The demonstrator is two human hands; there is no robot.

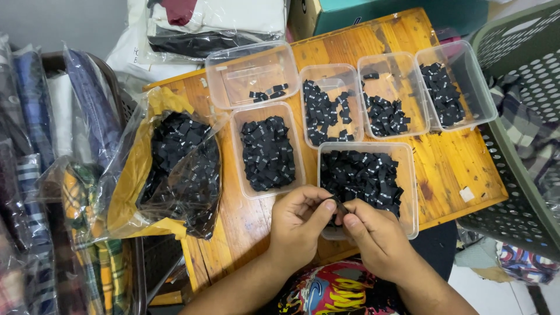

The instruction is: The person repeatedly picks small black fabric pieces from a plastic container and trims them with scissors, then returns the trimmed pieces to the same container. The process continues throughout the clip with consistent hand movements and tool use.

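The person's left hand (300,219) and right hand (373,233) meet at the near edge of the wooden table (455,163), both narrowed to a pinch on one small black label (339,207), thumbs and forefingers closed on it from either side. They hold it just over the near rim of the nearest tub (408,192), a clear plastic one heaped with the same black tags, so that pile is right beneath the fingers.

Five more clear tubs sit farther off, side by side and touching or nearly so: one to the left (239,151), well filled, and four in a far row, of which the far-left tub (227,76) holds only a few pieces. Each keeps its own batch apart, which looks like sorting by kind.

At the left, an open clear bag (125,146) with a yellow liner spills a big loose heap of labels over the table's edge.

Open room is scant: bare wood shows only at the near left and along the right edge, where a green basket (519,70) crowds in. Bagged clothes (35,146) hem the left.
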